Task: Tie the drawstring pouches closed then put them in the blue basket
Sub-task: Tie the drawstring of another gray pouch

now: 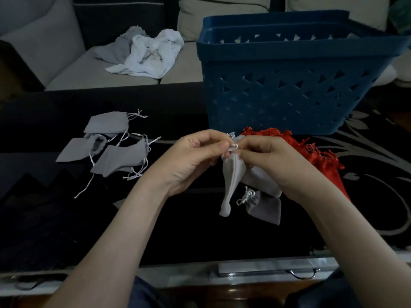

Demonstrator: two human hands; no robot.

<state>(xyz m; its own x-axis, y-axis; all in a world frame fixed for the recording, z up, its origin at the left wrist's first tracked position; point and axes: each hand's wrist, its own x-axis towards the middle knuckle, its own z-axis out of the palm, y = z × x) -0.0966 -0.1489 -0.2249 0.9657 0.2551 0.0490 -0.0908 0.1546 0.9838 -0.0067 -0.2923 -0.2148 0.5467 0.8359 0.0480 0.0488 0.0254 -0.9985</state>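
Centre of frame: light grey pouch (232, 176), hanging neck-up from both hands above the dark table (178, 230). At its neck, white drawstring (234, 147), pinched from both sides.

Left hand (195, 161): thumb and forefinger closed tight on the cord, other fingers curled under. Right hand (273, 165): fingertips clamped on the same cord from the other side, back of hand toward camera. Tips of the two hands almost touching, both pinches tight. More pale fabric under the right palm; same pouch or another, cannot tell.

Just below the held one, lying on the table: darker grey pouch (266, 210), cord knotted in a bunch at the neck.

Right of the hands, partly hidden behind the right wrist: red pouches (322, 156) in a heap, fringed tops.

Behind those, upper right: blue basket (289, 85), upright on the table, lattice wall facing camera, inside not readable.

Left of centre: three grey pouches (120, 161), loosely overlapping, one neck gaping, white cords trailing over the cloth.

Upper left, beyond the table: sofa (66, 54) with crumpled white cloth (151, 56) on the seat.
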